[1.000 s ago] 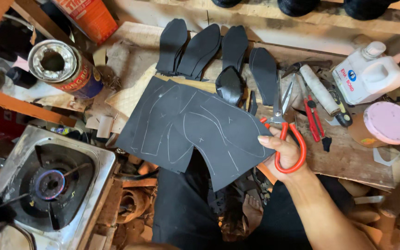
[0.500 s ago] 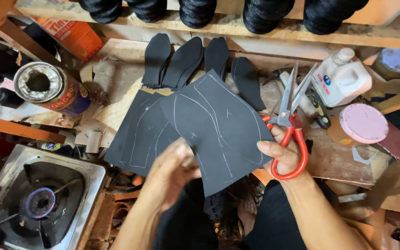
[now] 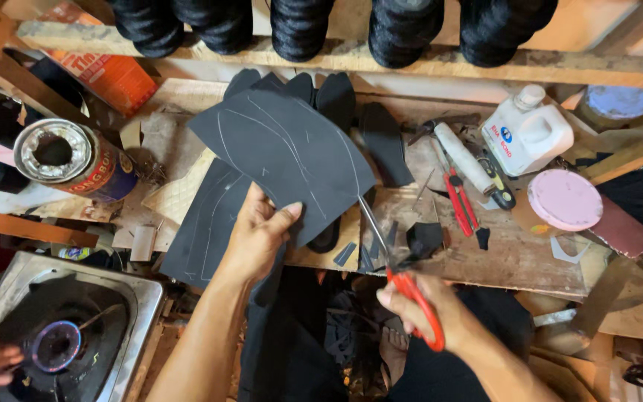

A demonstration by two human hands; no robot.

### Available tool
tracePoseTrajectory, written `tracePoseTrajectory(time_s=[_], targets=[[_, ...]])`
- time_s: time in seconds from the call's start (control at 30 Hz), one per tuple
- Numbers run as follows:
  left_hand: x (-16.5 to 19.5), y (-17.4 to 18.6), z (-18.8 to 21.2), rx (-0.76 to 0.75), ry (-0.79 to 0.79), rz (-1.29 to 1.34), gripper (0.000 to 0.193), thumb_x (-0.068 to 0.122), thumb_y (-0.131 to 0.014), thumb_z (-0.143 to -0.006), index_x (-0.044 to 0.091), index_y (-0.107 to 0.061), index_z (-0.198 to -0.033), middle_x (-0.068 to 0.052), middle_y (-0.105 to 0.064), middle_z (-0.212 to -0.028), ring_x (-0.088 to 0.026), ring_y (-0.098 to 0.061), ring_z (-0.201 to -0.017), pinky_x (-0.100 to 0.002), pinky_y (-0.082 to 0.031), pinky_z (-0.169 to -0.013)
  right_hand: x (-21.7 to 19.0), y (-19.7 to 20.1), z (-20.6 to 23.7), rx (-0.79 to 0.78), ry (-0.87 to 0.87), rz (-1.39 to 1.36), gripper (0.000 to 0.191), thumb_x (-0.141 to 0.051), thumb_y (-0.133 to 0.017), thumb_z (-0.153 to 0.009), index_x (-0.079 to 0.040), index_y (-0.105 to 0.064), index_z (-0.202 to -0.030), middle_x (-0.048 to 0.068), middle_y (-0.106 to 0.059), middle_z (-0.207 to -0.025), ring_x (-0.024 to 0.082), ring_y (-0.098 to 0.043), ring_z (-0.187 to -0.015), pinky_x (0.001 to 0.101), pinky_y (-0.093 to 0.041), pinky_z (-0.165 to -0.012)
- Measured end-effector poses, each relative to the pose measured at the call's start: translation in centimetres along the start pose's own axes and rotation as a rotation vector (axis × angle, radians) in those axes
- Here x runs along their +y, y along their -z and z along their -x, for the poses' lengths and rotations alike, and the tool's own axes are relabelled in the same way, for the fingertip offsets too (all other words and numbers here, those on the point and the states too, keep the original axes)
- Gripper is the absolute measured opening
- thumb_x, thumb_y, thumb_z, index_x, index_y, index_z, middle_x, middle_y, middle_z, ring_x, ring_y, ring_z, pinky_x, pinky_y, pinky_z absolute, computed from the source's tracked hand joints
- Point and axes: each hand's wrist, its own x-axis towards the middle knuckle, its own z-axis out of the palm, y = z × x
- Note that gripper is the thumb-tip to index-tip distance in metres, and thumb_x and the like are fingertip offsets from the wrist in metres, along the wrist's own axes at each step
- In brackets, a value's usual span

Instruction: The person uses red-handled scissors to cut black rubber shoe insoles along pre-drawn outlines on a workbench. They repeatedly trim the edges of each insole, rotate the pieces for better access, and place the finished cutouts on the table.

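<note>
Left hand [image 3: 258, 231]: grips the black sheet [image 3: 284, 160] at its lower edge, thumb on top, holding it above the tabletop [image 3: 515, 257].
Right hand [image 3: 429, 316]: closed around the red-handled scissors [image 3: 400, 264].
Scissors: blades reach the sheet's lower right edge.
Sheet: bears chalk outlines; a second black sheet [image 3: 206, 223] lies under the left hand.

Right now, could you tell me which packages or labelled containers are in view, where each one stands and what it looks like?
White plastic bottle: upper right of the bench, squarish jug, white cap, small blue and red label.
Tin can: left side, lying tilted with its open mouth showing, dark blue and red wrapper.
Orange carton: upper left under the shelf, boxy, orange with pale print.
Pink round lid: right, flat, unlabelled.
</note>
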Motion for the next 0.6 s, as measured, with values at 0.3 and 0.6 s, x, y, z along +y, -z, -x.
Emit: tracePoseTrajectory(time_s=[0.3,0.6], targets=[[-1.9,-0.6,0.2,0.031,-0.048,-0.125,0.054,-0.005,-0.061,-0.093,0.003,-0.045,-0.144,-0.012,-0.062,-0.135,-0.021,-0.058,-0.125,-0.034,-0.045,-0.107,-0.1,-0.5,0.9,-0.106,0.23,0.259,0.031,-0.036,-0.06,-0.089,-0.006,-0.064,-0.082,0.004,-0.061,-0.062,0.02,-0.065,-0.056,0.0353,-0.053,-0.061],[-1.9,-1.4,1.1,-0.005,-0.039,-0.094,0.053,-0.004,-0.062,-0.093,0.004,-0.046,-0.144,-0.011,-0.062,-0.134,-0.021,-0.059,-0.125,-0.036,-0.046,-0.109,0.0,-1.4,0.1,-0.037,0.368,0.268,0.034,-0.04,-0.062,-0.087,-0.007,-0.067,-0.084,0.006,-0.066,-0.073,0.023,-0.068,-0.073,0.0381,-0.052,-0.07]])
